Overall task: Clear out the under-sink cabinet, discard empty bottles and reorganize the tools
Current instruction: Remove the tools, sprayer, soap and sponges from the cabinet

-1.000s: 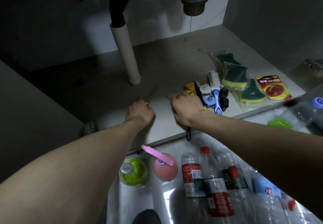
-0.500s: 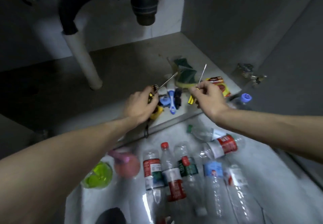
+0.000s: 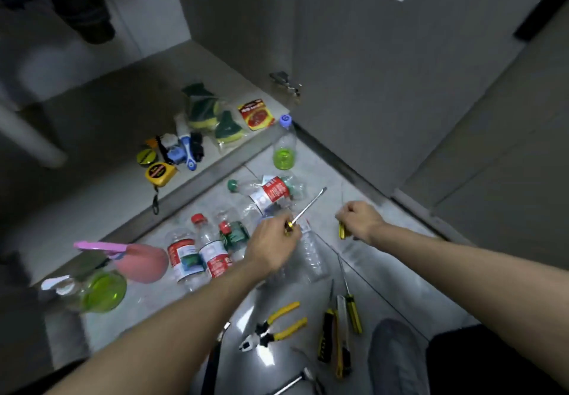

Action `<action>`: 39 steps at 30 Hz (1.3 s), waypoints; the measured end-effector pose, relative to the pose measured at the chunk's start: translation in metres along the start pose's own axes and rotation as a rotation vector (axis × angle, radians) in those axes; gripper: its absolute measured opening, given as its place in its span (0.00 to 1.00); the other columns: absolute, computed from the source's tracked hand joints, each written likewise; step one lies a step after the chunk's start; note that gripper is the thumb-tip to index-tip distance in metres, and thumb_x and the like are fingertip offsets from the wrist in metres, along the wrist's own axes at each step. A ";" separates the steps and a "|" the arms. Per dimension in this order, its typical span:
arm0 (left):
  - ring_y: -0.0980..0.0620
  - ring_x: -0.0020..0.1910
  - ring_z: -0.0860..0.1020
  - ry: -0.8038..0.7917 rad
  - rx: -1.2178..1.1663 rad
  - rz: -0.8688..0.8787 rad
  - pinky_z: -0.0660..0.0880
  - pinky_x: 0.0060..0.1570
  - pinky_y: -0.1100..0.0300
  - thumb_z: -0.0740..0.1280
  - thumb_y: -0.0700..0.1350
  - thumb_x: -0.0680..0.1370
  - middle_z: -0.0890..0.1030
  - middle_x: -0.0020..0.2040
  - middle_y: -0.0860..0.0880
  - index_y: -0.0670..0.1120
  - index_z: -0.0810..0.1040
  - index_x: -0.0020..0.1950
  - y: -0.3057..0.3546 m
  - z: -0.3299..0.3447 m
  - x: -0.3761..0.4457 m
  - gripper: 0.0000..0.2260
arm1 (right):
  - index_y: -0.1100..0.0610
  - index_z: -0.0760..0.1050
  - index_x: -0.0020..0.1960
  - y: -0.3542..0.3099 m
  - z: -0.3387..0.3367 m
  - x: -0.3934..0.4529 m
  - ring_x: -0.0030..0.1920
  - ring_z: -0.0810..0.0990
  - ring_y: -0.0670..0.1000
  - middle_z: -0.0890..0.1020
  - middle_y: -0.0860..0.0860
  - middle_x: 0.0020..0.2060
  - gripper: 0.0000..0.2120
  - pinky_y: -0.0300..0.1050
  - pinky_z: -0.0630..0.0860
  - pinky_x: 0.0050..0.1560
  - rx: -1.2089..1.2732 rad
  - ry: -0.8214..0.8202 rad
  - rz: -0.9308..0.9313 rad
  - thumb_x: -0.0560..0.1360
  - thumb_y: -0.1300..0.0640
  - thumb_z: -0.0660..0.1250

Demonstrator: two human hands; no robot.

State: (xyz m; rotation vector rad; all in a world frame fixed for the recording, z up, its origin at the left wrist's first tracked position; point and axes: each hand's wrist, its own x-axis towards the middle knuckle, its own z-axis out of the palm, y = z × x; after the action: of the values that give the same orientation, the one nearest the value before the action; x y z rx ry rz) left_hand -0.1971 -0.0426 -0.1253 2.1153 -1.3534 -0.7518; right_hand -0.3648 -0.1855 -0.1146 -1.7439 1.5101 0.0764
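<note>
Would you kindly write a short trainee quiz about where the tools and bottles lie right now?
1. True or false: the yellow tape measure lies on the cabinet floor.
2. What does the left hand hold? A) pliers B) a steel-shafted screwdriver C) a bottle
3. Fill in: the yellow-handled pliers lie on the grey ____ floor.

Key: 1 true; 2 B; 3 tiled.

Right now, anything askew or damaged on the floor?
Yes. The red-label bottle nearest the cabinet edge lies on its side, visibly crumpled. The other plastic bottles lie toppled in a loose heap beside it. No spill visible. Left hand and right hand each grip a screwdriver.
</note>
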 end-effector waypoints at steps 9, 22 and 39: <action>0.48 0.41 0.77 -0.182 -0.068 -0.394 0.69 0.38 0.56 0.65 0.57 0.78 0.77 0.37 0.53 0.53 0.71 0.39 -0.019 0.069 -0.134 0.12 | 0.62 0.78 0.42 0.063 -0.019 -0.034 0.37 0.82 0.58 0.85 0.62 0.41 0.08 0.47 0.78 0.37 -0.267 -0.248 0.057 0.76 0.58 0.67; 0.47 0.44 0.79 0.023 -0.129 -0.790 0.74 0.40 0.63 0.66 0.48 0.79 0.79 0.36 0.53 0.48 0.77 0.40 -0.064 0.073 -0.234 0.09 | 0.57 0.75 0.41 0.014 0.046 -0.058 0.50 0.82 0.61 0.83 0.61 0.52 0.09 0.53 0.79 0.50 -0.383 -0.438 -0.275 0.79 0.57 0.65; 0.44 0.52 0.80 -0.115 0.219 -0.465 0.76 0.48 0.56 0.67 0.44 0.74 0.82 0.51 0.48 0.52 0.81 0.49 -0.059 0.050 -0.110 0.06 | 0.59 0.78 0.54 0.084 0.002 0.011 0.50 0.82 0.60 0.81 0.59 0.54 0.09 0.54 0.80 0.56 -0.376 -0.239 -0.058 0.81 0.58 0.60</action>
State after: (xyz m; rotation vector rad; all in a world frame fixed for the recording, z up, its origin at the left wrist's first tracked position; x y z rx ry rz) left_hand -0.2322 0.0745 -0.1813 2.6443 -1.0434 -0.9521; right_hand -0.4326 -0.1889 -0.1659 -1.9876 1.3278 0.5511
